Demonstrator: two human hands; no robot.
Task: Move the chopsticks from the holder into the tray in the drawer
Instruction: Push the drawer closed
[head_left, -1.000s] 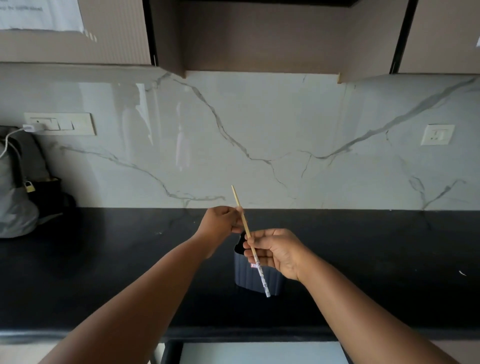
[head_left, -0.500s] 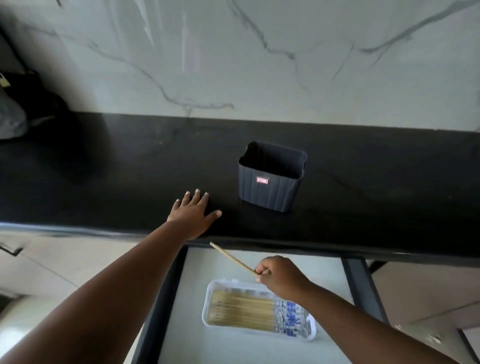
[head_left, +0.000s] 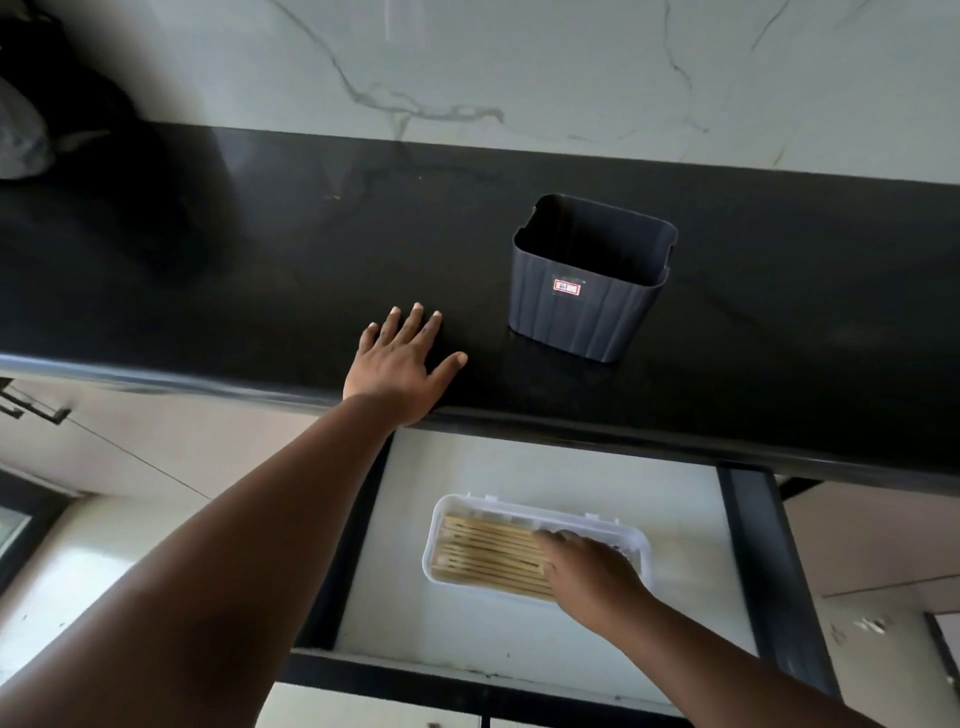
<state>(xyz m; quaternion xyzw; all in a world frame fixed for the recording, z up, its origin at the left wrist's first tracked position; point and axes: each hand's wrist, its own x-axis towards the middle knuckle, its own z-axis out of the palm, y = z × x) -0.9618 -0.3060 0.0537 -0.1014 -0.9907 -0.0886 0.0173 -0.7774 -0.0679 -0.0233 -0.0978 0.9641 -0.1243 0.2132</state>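
Honestly, chopsticks (head_left: 493, 556) lie flat in the tray (head_left: 641, 545), holder (head_left: 587, 291) looks empty. Right hand (head_left: 587, 577) rests over them, can't tell its grip; left hand (head_left: 400, 364) spread flat on the counter (head_left: 208, 260). Light, stiff, probably slippery, so pinch mid-length.

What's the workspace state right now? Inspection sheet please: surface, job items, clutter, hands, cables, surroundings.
Surface: black countertop, glossy, bare apart from the holder and a hand.
Job's things: dark ribbed holder upright on the counter, no chopsticks seen in it; clear tray in the open drawer; chopsticks lying side by side in the tray.
Clutter: grey and dark bag at the counter's far left.
Grippers: left hand flat on the counter edge, fingers spread; right hand down over the tray's right part, blurred, grip not clear.
Cables: nothing seen.
Surroundings: veined marble backsplash; pale cabinet fronts below.
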